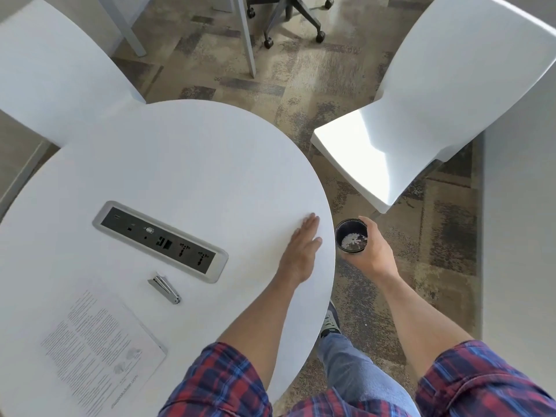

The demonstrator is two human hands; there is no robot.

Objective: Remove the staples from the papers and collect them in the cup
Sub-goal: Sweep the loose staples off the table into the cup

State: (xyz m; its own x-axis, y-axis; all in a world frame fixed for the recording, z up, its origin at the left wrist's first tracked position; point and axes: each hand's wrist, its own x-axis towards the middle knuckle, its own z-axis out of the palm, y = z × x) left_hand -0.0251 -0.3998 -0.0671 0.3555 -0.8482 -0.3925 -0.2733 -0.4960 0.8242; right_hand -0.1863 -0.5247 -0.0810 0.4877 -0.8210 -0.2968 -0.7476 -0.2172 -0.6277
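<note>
The cup (351,236), dark and round, is held in the right hand (371,251) just off the rim of the surface (180,164), out over the carpeted floor (301,94), its mouth upright and slightly below the surface edge; that grip is wrapped around the cup's side, thumb at the far rim. Inside it lies a small heap of pale bits on the dark bottom (too small to tell whether they are staples or paper scraps), filling only the base. The left hand (302,251) lies flat and spread on the surface near that same edge, holding nothing, palm down, angled toward the cup. This looks like a sweep of loose pieces over the edge into the cup, and to do it well the cup's rim should sit tight against and just under the surface edge, so nothing drops past it onto the floor; the flat hand should drag slowly with its edge down, since thin bits can slip under fingers. Farther back lie the staple remover (165,288), untouched, and the papers (99,353) near the person, with a power socket panel (159,240) set into the surface between them and the far side.
</note>
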